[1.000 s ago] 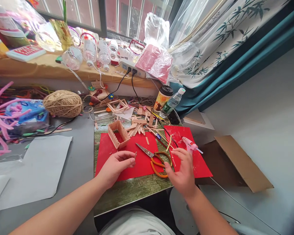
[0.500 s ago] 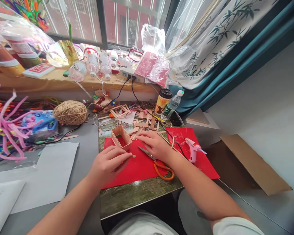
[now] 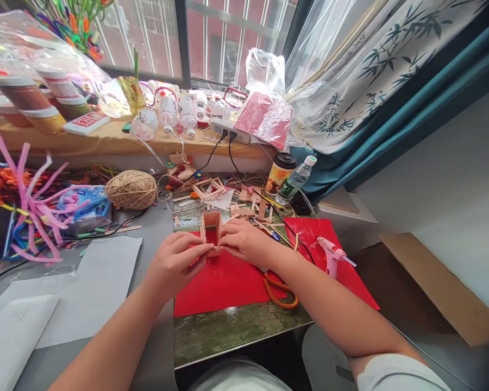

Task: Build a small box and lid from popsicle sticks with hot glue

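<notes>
1. Lowest in the frame, two bare forearms are reaching up from the bottom edge over a green mat (image 3: 228, 331) on a grey table (image 3: 146, 282).
2. Just above, at the centre, the left hand (image 3: 175, 266) and the right hand (image 3: 246, 243) are meeting from either side, fingertips pinching the near end of a small wooden box (image 3: 212, 231) made of flat sticks.
3. The box is sitting at centre frame, at the far edge of a red sheet (image 3: 224, 285), its open top facing up.
4. Right of centre, orange-handled scissors (image 3: 279, 290) are lying half hidden under the right forearm.
5. Further right, a pink glue gun (image 3: 332, 253) is resting on a second red sheet (image 3: 346, 271).
6. At the left, white paper (image 3: 89, 288) is lying on the table.
7. Beyond the hands, loose wooden sticks (image 3: 248, 203) are lying scattered.
8. Past those, a ball of twine (image 3: 131, 189) is sitting left of centre, and a coffee cup (image 3: 280, 174) and a water bottle (image 3: 295, 181) are standing right of centre.
9. Farthest, along the top, a power strip (image 3: 228, 129) is lying on the window ledge (image 3: 106, 142).
</notes>
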Demonstrator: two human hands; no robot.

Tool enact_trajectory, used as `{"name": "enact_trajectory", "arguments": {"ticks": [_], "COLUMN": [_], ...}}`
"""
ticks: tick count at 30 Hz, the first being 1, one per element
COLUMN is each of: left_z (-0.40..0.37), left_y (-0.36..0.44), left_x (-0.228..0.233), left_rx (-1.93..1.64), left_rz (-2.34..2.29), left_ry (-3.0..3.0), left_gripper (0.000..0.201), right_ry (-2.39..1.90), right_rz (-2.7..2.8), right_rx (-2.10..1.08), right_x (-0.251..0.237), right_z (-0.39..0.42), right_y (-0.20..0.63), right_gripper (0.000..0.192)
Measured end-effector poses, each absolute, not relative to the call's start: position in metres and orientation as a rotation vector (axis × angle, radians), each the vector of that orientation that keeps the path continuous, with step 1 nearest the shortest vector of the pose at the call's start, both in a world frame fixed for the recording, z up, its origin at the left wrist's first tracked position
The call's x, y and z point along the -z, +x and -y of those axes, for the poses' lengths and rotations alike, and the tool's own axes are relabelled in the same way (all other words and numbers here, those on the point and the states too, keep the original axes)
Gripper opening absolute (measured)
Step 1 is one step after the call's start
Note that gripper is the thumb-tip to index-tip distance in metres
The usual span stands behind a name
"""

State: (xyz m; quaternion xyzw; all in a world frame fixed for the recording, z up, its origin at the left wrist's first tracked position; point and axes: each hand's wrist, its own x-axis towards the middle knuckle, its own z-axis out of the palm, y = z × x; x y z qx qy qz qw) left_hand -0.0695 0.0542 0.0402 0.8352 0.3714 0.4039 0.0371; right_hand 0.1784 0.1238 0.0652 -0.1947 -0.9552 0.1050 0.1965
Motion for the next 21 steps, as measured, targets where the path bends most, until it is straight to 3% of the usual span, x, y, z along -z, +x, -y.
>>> {"name": "enact_trajectory", "arguments": {"ticks": [8,15,21], "left_z": [-0.051,-0.050,-0.050], "left_y": [-0.066,-0.064,-0.062], "left_x": [-0.033,-0.033,-0.030], "left_rx": [-0.996,-0.978,-0.986], "left_rz": [-1.145,-1.204,-1.206], "left_ry": [2.764,2.757,2.759], "left_gripper": [0.034,0.030,0.041], "right_ry": [-0.608,-0.698,-0.695], "right_rz": [2.506,2.312,2.344], "right_rx": [-0.632,-0.309,-0.166], "right_x": [-0.070,-0.044,-0.030], "right_z": [-0.106,-0.080,-0.075], "right_y": [0.184,0.183,0.179], "right_gripper": [0.025,0.016,0.012]}}
